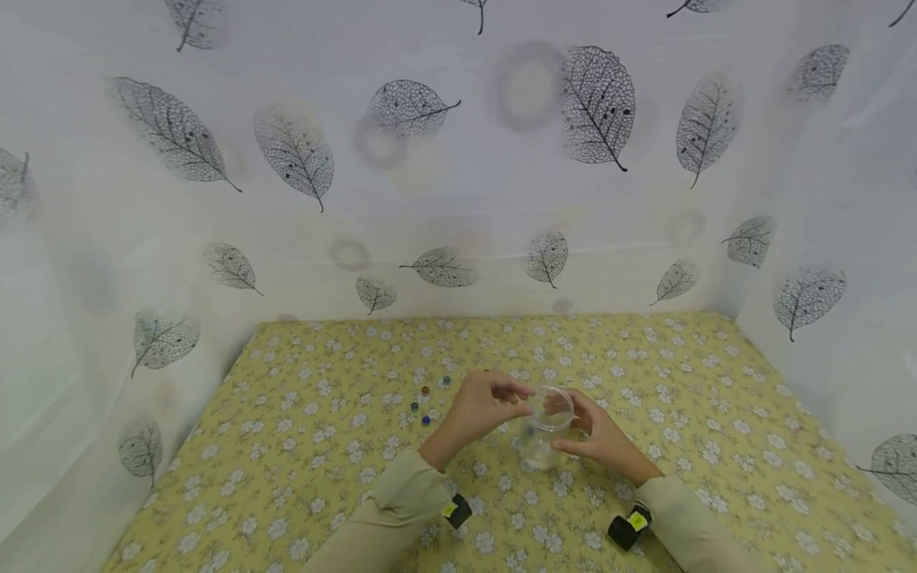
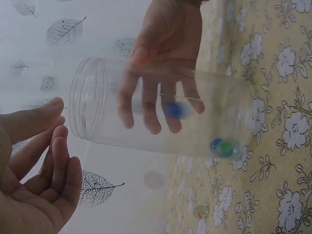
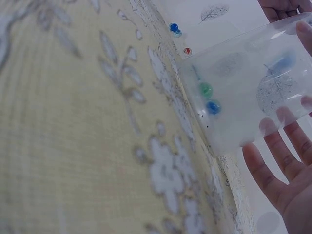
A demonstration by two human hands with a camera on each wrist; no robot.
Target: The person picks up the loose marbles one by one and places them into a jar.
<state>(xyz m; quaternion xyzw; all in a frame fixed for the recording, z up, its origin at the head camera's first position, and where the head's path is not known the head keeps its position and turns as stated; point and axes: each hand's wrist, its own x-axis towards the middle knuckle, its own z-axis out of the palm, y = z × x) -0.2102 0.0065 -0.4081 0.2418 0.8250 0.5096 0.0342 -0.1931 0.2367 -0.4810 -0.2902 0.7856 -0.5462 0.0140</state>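
Observation:
A clear plastic jar stands on the flowered cloth with its mouth up, slightly tilted. My right hand grips it from the right, fingers around the far side. At the mouth, on the left, hovers my left hand; its thumb and fingers are loosely bent with nothing visible between them. Inside the jar a blurred blue marble is partway down. A green marble and a blue marble lie at the bottom.
Several loose marbles lie left of the jar, among them a red marble and a dark blue marble. The yellow flowered tablecloth reaches back to a white leaf-print curtain, which also hangs at both sides.

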